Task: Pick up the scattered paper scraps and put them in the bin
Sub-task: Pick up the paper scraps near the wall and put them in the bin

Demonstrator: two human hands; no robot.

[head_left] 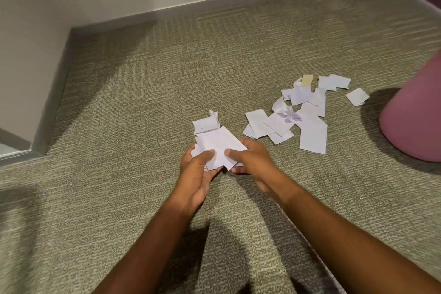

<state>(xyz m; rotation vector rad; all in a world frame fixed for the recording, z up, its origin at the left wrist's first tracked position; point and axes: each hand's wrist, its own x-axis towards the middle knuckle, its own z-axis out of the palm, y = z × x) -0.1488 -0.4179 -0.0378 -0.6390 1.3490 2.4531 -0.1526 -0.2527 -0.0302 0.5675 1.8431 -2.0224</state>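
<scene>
**Early going: one handful gathered, most scraps on the floor**

At the left the carpet floor (143, 102) runs bare to the skirting board, with no paper showing there. In the middle, the left hand (198, 169) and the right hand (250, 162) together grasp a small stack of scraps (218, 144). Each thumb presses on top and the fingers curl beneath, holding the stack low over the carpet. A folded scrap (205, 124) sits at the stack's far edge; whether it belongs to the stack or lies on the floor, I cannot tell.

To the right, near the hands, a loose pile of scraps (307, 126) is spread over the carpet, many pieces overlapping and one crumpled in the middle. A lone scrap (357, 96) lies just beyond the pile.

At the far right edge stands a pink container (415, 122), probably the bin, though its opening is out of view, so nothing shows whether any paper is inside.

By my reckoning, only a first handful is collected. The bulk of the pile and the lone scrap are yet to be picked up, and the held stack is not yet binned.
</scene>
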